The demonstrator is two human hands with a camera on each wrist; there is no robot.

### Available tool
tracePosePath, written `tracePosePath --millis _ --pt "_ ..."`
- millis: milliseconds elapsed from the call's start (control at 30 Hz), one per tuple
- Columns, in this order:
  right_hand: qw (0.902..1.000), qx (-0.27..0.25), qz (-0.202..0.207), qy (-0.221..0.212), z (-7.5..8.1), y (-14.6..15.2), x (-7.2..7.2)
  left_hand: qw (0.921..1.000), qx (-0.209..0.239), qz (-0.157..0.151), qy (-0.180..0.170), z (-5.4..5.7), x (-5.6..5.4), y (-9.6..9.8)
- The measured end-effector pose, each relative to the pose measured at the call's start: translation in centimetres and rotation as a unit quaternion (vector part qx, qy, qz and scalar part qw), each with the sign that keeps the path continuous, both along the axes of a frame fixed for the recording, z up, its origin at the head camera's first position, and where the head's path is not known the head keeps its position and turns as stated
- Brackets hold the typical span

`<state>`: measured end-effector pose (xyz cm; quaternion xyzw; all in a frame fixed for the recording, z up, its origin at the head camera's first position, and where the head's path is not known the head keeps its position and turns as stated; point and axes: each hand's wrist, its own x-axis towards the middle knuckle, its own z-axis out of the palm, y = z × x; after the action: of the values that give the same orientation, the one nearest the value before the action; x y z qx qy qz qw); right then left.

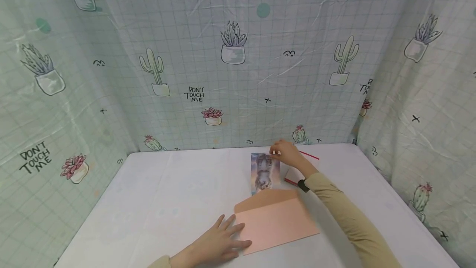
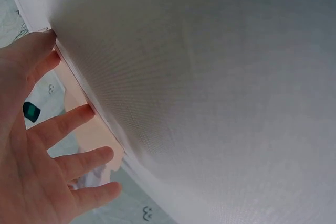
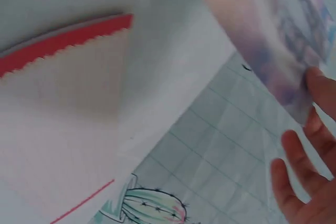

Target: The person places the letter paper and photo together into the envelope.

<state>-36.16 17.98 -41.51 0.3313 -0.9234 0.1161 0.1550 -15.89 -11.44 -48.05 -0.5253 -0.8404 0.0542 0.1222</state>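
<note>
My right hand [image 1: 287,153] pinches the upper corner of a picture card [image 1: 265,172] between thumb and fingers. In the right wrist view the card [image 3: 262,35] is tilted up, its printed side blurred. Below the card lies an orange-pink envelope [image 1: 277,224], its darker flap [image 1: 264,199] unfolded away from me. The card's lower end meets the flap; whether it goes behind cannot be told. With fingers spread, my left hand [image 1: 219,241] touches the envelope's left edge. The left wrist view shows the hand [image 2: 47,150] along that edge.
A white pad with red edges [image 3: 68,103] lies on the white table [image 1: 167,202], partly hidden under my right forearm. A cactus-print cloth [image 1: 238,82] hangs behind the table and along both sides.
</note>
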Motion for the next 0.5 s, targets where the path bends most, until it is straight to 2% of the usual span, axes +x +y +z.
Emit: tracePosePath --millis 100,200,400,500 --pt "0.9948 -0.041 -0.005 -0.093 1.1 0.7 0.1 1.0000 0.001 0.003 -0.007 0.1 -0.1 -0.1" --pt "0.9810 -0.081 -0.014 -0.176 1.8 1.6 0.1 0.9999 0.002 0.005 -0.015 0.1 -0.1 -0.1" --pt "0.9624 -0.111 -0.005 -0.248 2.2 3.4 -0.1 0.9996 -0.003 0.009 -0.028 0.1 0.0 0.0" --pt "0.9496 -0.131 -0.014 -0.285 2.3 4.3 0.0 0.9997 -0.006 0.009 -0.024 0.2 0.1 0.1"
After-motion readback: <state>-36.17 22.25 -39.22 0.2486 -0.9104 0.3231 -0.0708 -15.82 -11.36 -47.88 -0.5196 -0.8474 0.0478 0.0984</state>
